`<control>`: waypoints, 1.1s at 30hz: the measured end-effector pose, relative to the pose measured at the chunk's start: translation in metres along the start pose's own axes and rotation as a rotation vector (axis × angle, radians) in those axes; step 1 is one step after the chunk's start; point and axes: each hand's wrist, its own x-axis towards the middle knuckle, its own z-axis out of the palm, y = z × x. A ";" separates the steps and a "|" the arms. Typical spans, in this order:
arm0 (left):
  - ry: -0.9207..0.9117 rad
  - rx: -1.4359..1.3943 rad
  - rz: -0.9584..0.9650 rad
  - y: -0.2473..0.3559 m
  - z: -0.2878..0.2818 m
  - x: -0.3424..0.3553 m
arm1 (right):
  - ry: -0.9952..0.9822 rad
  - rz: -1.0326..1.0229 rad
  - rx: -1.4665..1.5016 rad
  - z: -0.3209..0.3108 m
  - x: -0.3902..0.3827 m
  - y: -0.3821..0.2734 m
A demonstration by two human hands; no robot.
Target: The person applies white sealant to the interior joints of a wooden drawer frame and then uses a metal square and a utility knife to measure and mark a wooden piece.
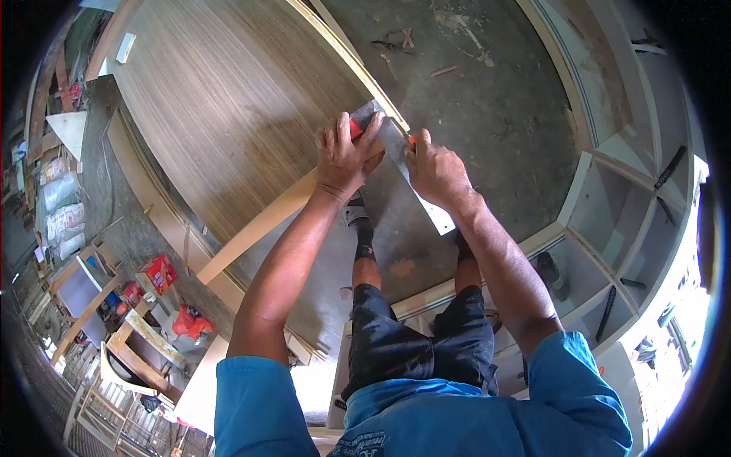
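Over the edge of a large wood-grain panel (190, 114), my left hand (341, 156) is closed on a red-and-grey piece (356, 128) that I cannot identify. A tan strip (240, 251) runs diagonally from beneath that hand toward the lower left. My right hand (440, 171) is closed around something orange (412, 141), mostly hidden by my fingers, against a long metal-looking strip (435, 213) with small holes at its near end. That strip slants from between my hands down toward my legs. A pale narrow batten (343, 53) runs along the panel's right edge.
White compartmented units (609, 198) with black rails curve along the right. Pliers (400, 42) and scraps lie on the concrete floor ahead. Boards, a red box (156, 274), a red bag (193, 324) and other clutter fill the left. My feet and legs are below my hands.
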 end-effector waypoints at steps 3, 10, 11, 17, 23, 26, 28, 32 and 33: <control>0.016 0.008 0.006 0.000 0.000 0.001 | -0.020 0.010 -0.062 -0.003 0.001 0.000; 0.042 0.030 0.041 -0.001 -0.001 0.001 | -0.089 0.031 -0.096 -0.001 0.001 -0.003; 0.030 0.028 0.036 -0.001 -0.001 0.001 | -0.082 0.034 -0.090 0.000 0.001 -0.002; -0.011 -0.018 -0.004 0.000 -0.001 0.001 | -0.045 -0.007 -0.090 0.002 -0.005 0.002; -0.019 -0.027 0.002 -0.001 0.000 0.000 | -0.074 0.004 -0.076 -0.003 -0.014 0.003; -0.011 -0.076 -0.011 -0.001 0.000 0.000 | -0.106 0.014 -0.063 -0.002 -0.018 0.007; -0.011 -0.050 0.004 -0.001 0.000 -0.001 | -0.144 0.050 -0.056 -0.001 -0.023 0.012; -0.020 -0.037 0.027 -0.001 -0.003 0.000 | -0.253 0.078 -0.126 -0.013 -0.052 0.028; -0.010 -0.009 0.029 0.000 -0.004 0.000 | -0.172 0.185 -0.088 -0.018 -0.063 0.030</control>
